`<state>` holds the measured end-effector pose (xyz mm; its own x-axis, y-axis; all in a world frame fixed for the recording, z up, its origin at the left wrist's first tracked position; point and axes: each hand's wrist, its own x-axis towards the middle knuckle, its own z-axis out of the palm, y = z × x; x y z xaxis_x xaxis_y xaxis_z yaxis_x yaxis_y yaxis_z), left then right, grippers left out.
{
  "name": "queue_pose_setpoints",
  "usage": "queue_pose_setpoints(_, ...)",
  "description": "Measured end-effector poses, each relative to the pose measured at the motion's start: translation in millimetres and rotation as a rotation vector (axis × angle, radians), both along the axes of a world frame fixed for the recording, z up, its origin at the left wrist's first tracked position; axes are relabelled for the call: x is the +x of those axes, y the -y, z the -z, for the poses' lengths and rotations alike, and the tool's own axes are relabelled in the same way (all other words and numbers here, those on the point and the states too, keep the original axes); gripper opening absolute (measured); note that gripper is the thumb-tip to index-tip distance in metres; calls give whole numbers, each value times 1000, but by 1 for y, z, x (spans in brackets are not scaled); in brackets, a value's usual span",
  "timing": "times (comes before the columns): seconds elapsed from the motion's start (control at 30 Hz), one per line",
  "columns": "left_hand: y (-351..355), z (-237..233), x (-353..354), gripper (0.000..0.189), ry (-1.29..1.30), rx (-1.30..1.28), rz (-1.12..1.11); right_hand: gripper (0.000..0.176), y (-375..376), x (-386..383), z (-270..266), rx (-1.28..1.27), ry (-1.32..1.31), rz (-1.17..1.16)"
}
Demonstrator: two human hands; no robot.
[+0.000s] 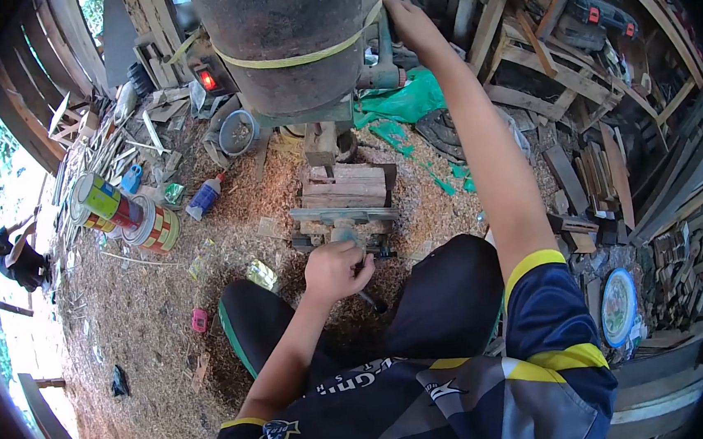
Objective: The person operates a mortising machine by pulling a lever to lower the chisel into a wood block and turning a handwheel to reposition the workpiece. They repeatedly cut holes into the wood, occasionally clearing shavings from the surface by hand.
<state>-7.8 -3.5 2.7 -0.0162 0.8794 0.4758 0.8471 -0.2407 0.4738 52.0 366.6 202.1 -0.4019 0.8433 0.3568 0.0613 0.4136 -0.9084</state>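
Observation:
A large dark metal cylinder (pixel 284 39) with a yellow strap stands at top centre. Beneath it, a wooden block (pixel 345 189) with a slot in its top sits in a metal vise (pixel 343 214). My left hand (pixel 335 270) is closed at the front of the vise, over its handle (pixel 370 300), whose black-tipped end sticks out below. My right hand (pixel 412 23) reaches up to the cylinder's right side and is closed against a blue-grey lever (pixel 385 31); its fingertips are partly hidden.
Paint cans (pixel 154 223), a blue bottle (pixel 204 198) and a bucket (pixel 239 132) are at left. Green cloth (pixel 416 95) lies behind the vise. Wood scraps (pixel 612 174) and a round tray (pixel 619 307) are at right. Another person (pixel 20 258) crouches far left.

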Motion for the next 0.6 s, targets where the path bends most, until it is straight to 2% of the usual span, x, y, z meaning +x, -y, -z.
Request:
queue_pose_setpoints(0.07, -1, -3, -2, 33, 62, -18, 30, 45, -12, 22, 44, 89, -13, 46)
queue_pose_setpoints(0.13, -2, -2, -5, 32, 95, -26, 51, 32, 18, 49, 83, 131, -195, 94)
queue_pose_setpoints(0.27, -1, -7, -10, 21, 168, -126, 122, 36, 102, 105, 152, -70, 30, 84)
queue_pose_setpoints(0.33, 0, -6, -13, 16, 191, -167, 150, 36, 137, 124, 196, -182, 177, -63)
queue_pose_setpoints(0.4, -1, -3, -20, 9, 151, -212, 266, 36, 171, 136, 218, -117, 257, -355)
queue_pose_setpoints(0.47, -5, 0, -26, 9, 226, -247, 334, 36, 199, 143, 244, -264, 376, -503)
queue_pose_setpoints(0.5, -7, 1, -29, 9, 295, -278, 403, 36, 210, 146, 259, -270, 379, -500)
queue_pose_setpoints(0.57, -8, -3, -30, 13, 323, -310, 420, 33, 227, 149, 287, -51, 427, -697)
queue_pose_setpoints(0.6, -8, -4, -31, 11, 328, -314, 403, 33, 236, 146, 292, -56, 429, -691)
